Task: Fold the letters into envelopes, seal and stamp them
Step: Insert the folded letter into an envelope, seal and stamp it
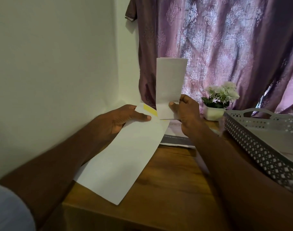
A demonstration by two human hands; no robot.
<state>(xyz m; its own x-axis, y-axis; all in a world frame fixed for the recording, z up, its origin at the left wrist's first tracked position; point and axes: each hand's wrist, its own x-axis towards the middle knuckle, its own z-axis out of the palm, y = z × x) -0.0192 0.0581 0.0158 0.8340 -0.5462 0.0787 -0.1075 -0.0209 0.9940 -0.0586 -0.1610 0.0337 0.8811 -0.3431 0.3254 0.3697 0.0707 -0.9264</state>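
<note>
White envelope (119, 157) gripped by left hand (119, 120), folded letter (169, 84) upright, pinched in right hand (185, 112), seemingly at its mouth

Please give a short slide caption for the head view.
Left hand holds envelope; right hand lowers folded letter.

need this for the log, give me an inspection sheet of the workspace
surface: wooden table, against a wall corner.
job's things: white envelope with a yellow strip on its open flap; folded letter upright at the envelope mouth, not yet inside.
clutter: printed papers behind the envelope; perforated grey tray; potted white flowers.
hands: left hand holds the envelope; right hand pinches the letter.
cables: nothing seen.
surroundings: pale wall; purple curtain.
</note>
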